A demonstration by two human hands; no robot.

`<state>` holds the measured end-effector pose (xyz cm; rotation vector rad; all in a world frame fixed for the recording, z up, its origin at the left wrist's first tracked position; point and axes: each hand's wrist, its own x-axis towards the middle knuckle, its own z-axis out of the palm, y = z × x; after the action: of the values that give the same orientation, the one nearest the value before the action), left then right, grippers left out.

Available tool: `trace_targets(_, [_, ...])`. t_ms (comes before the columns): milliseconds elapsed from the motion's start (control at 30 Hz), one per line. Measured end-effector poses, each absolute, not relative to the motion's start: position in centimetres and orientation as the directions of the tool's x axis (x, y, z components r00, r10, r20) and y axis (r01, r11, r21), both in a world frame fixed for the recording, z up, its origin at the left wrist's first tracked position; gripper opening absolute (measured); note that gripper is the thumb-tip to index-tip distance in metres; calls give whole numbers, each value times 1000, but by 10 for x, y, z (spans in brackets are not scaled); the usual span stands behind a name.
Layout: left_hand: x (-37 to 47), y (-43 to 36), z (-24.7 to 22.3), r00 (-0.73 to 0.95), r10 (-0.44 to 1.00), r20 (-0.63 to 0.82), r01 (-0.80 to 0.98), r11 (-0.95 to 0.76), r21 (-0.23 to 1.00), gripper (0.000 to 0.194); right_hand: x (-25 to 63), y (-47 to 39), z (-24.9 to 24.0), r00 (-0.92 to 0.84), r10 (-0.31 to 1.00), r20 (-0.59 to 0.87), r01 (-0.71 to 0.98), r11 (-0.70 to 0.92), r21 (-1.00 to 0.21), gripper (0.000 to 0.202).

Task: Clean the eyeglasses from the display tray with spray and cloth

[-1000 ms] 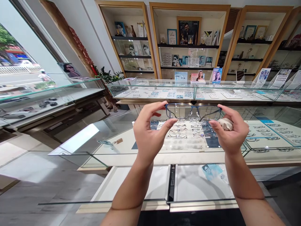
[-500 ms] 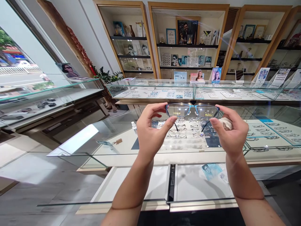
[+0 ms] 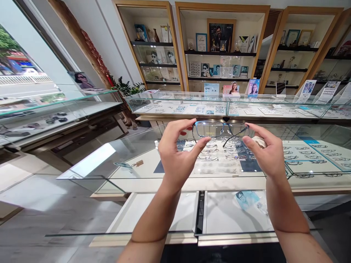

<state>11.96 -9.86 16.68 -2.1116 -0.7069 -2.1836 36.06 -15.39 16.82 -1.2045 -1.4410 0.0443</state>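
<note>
Bright daylight; glare on glass counter [image 3: 98, 159]; stretched edges

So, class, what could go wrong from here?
The eyeglasses, held near their outer ends by the left hand and right hand, might slip onto the glass display case below. The left thumb, close to a lens, could smudge it. The crumpled cloth in the right hand may hamper that grip.

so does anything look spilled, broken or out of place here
Nothing looks spilled or plainly broken; the glasses, held between the left hand and right hand, appear whole, though scratches might not show. Mildly askew: a blue card lies slanted in the right-hand white tray, out of line with its edges.
</note>
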Motion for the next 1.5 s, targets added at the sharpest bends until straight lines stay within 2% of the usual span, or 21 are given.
trace_targets(100, [120,-98,167,-86,278,957,332,-897,290,40,361,-153,168,230,659,717,617,471,-630,48])
trace_targets(167, [120,-96,166,-87,313,946,312,-893,324,40,359,-152,167,251,619,744,621,487,-614,46])
trace_targets(300, [122,-90,162,-84,457,886,211,-860,464,39,353,-153,164,279,440,854,673,544,-500,43])
trace_targets(400, [123,-87,161,-58,529,847,156,-833,531,39,348,-155,162,263,352,898,721,547,-426,41])
trace_targets(633, [125,-86,160,-55,579,814,140,-802,580,49,343,-158,162,191,251,949,782,545,-302,34])
trace_targets(800, [129,-82,156,-56,613,788,86,-784,615,50,343,-159,159,133,192,972,815,538,-218,38])
trace_targets(967, [132,-79,155,-77,623,778,61,-776,628,57,344,-160,158,111,206,972,861,469,-197,43])
trace_targets(1100, [132,-76,154,-78,615,785,51,-784,619,62,344,-159,157,64,171,983,860,491,-141,42])
trace_targets(1200, [134,-75,153,-102,582,807,89,-803,590,62,345,-159,157,74,200,977,857,488,-165,43])
trace_targets(1367, [137,-78,150,-221,395,892,259,-858,445,62,349,-156,160,104,313,944,850,465,-248,44])
trace_targets(1500, [138,-79,149,-230,262,937,370,-868,333,61,352,-152,162,106,426,898,815,481,-324,46])
